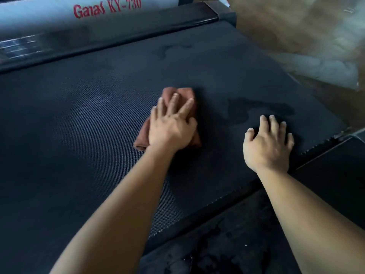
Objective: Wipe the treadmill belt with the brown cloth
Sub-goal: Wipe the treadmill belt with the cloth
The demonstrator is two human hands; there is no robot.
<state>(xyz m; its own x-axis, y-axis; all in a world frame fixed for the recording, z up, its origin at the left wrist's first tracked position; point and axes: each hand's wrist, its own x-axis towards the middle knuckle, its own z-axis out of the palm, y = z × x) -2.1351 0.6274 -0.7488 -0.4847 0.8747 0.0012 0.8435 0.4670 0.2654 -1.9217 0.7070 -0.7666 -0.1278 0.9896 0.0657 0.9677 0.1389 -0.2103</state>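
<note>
The treadmill belt [79,135] fills most of the view, dark and finely ribbed, and is seen at a slant. It is bordered on the far side by a black side rail [98,46] and a pale housing [59,10] with red lettering, and on the near side by a black deck edge [246,224]. A blurred brownish floor [296,36] is seen past the belt's end at upper right.

The brown cloth [183,91] lies folded near the middle of the belt. Its long axis runs away from the person, roughly in line with the forearm above it. It is pressed flat under the left grip [171,127], whose fingers are spread and straight; nothing is pinched. The right grip [268,143] is laid on bare belt near the near edge, fingers relaxed and holding nothing, apparently as a brace.

A darker, seemingly damp patch [256,109] lies to the right of the cloth, just beyond the right fingertips. A sideways stroke toward it is judged likely, with the cloth's long side leading.
</note>
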